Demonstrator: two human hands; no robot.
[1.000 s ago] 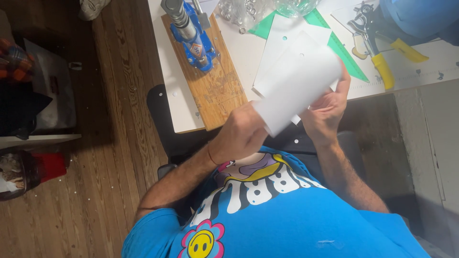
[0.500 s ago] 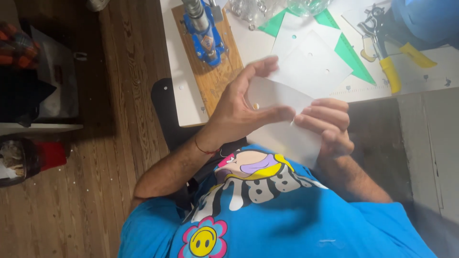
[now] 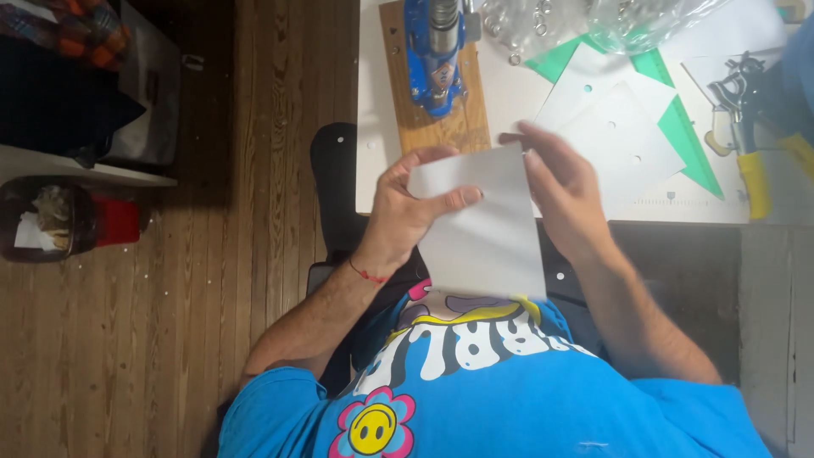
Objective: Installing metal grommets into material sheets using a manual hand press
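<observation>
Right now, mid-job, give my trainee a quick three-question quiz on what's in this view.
1. True or false: the white paper sheet lies flat on the table, untouched.
2. Which hand has its thumb across the sheet's front: the left hand or the right hand?
3. What stands on the wooden board? A) blue press tool B) yellow-handled pliers C) green paper triangles

Key:
1. False; both hands hold it up, in front of the table edge.
2. The left hand; the right hand takes the sheet's right edge in its grip.
3. A.
</observation>
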